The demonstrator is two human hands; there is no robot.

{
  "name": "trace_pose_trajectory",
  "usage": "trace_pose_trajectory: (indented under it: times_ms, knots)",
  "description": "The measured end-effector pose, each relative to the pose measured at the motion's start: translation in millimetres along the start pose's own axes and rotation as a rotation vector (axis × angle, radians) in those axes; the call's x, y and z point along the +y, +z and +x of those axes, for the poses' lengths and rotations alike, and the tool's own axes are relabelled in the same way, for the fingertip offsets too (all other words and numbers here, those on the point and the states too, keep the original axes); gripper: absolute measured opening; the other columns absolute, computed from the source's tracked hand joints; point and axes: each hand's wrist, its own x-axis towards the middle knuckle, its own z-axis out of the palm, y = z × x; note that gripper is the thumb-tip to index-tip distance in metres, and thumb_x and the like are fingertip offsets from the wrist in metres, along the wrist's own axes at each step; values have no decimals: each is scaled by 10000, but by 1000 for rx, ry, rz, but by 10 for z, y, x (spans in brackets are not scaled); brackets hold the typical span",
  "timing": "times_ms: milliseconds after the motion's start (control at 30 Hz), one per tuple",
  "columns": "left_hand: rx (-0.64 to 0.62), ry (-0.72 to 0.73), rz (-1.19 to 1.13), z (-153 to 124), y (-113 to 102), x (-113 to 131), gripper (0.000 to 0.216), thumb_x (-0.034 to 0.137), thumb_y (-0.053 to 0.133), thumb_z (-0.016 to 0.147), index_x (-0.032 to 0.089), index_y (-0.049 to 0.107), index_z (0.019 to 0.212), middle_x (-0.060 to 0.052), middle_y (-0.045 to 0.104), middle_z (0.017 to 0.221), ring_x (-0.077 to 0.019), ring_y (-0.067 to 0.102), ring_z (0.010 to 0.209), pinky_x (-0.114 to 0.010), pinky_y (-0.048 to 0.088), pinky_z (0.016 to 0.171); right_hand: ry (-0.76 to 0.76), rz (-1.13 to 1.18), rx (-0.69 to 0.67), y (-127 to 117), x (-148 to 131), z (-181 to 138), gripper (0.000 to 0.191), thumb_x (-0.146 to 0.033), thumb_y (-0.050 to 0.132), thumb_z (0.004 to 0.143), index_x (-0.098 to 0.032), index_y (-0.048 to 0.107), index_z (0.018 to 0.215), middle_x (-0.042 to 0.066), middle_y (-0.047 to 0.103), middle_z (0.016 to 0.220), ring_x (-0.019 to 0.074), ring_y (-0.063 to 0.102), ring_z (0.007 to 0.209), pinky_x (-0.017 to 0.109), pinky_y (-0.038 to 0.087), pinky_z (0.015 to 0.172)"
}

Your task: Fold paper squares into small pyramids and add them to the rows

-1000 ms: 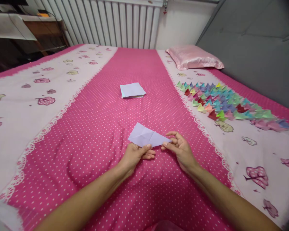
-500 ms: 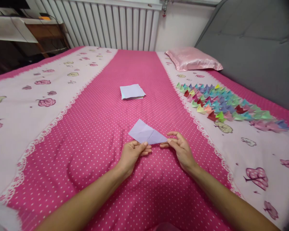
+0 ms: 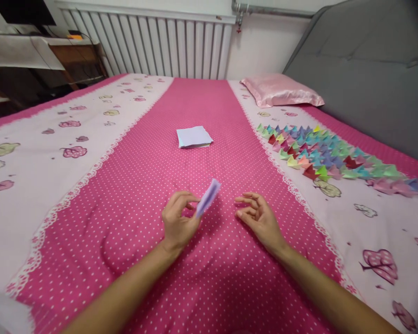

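Observation:
A folded sheet of lilac paper (image 3: 208, 198) is pinched in my left hand (image 3: 180, 221), tilted up nearly edge-on and a little blurred. Its far end points away and to the right. My right hand (image 3: 259, 220) is apart from the paper, to its right, with fingers loosely curved, thumb and fingertips separated, and nothing between them. Beyond both hands, a stack of square paper sheets (image 3: 195, 136) lies on the pink dotted bedspread (image 3: 153, 171), a pale lilac sheet on top.
Rows of small folded paper pieces (image 3: 316, 148) in many colours stand on the bed at the right. Behind them lies a pink satin pillow (image 3: 282, 90) by the grey headboard (image 3: 365, 69). A white radiator (image 3: 153, 44) lines the far wall; a desk (image 3: 69, 53) stands at far left.
My right hand has let go of the lilac paper. My left hand has turned it from lying nearly flat to nearly edge-on. The view has tipped up slightly.

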Motion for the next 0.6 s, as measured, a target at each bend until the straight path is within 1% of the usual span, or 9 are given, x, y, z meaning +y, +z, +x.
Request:
trace_pose_trajectory:
  times_ms: [67,133,233,300,333,400,433,533,600]
  knots:
    - [-75,147,79,2,-30,-32,45,228,724,656,231,683,674,-57,678,845,-203,600,863,-308,451,824,-28,-49,-4,-20,0,0,422,-309,640,784,-232,417,1134,88,568,1138,118,599,717,295,525,694]
    - [-205,204,134,-34,-17,-75,23,222,678,708,235,684,691,-77,690,919,-224,596,978,-342,408,937,-97,-167,-9,-59,-12,13,437,-270,615,798,-239,407,1182,101,552,1168,147,605,776,311,532,686]
    - [-387,162,124,-136,50,-136,79,207,613,774,230,688,764,-96,682,1050,-246,537,1154,-366,334,1034,-280,-455,-34,-154,-54,50,503,-163,548,805,-256,395,1275,117,506,1233,205,588,929,380,529,766]
    - [-457,152,117,-204,94,-162,114,196,570,809,221,681,810,-105,653,1139,-254,488,1224,-374,310,1056,-376,-606,-102,-225,-95,71,590,-105,514,785,-283,370,1329,114,413,1344,243,537,1075,432,498,859]
    - [-479,168,136,-230,110,-172,134,189,546,825,216,677,828,-111,638,1170,-256,474,1240,-376,310,1057,-405,-652,-156,-256,-119,76,628,-90,509,773,-295,355,1346,105,346,1404,260,491,1151,452,476,902]
    - [-489,252,223,-261,131,-183,175,170,496,853,205,667,857,-123,636,1172,-258,490,1225,-376,338,1037,-433,-715,-278,-301,-169,69,664,-81,514,752,-302,350,1357,84,234,1477,288,373,1274,487,419,976]
    - [-480,308,279,-266,138,-187,187,158,479,860,201,661,869,-126,649,1145,-255,520,1194,-373,362,1018,-443,-740,-332,-311,-194,58,663,-83,521,744,-297,362,1351,80,213,1489,296,324,1308,505,385,1005]
    - [-397,553,483,-259,156,-184,186,113,464,855,177,637,834,-116,702,981,-239,636,1003,-355,465,892,-469,-794,-460,-296,-247,13,612,-110,571,725,-258,434,1302,98,245,1479,309,267,1337,543,311,1047]
    - [-336,753,633,-255,170,-167,170,83,468,842,153,615,793,-101,711,882,-223,666,874,-334,508,780,-498,-808,-491,-266,-253,-7,541,-145,625,712,-226,505,1233,116,294,1454,315,273,1327,548,306,1045]
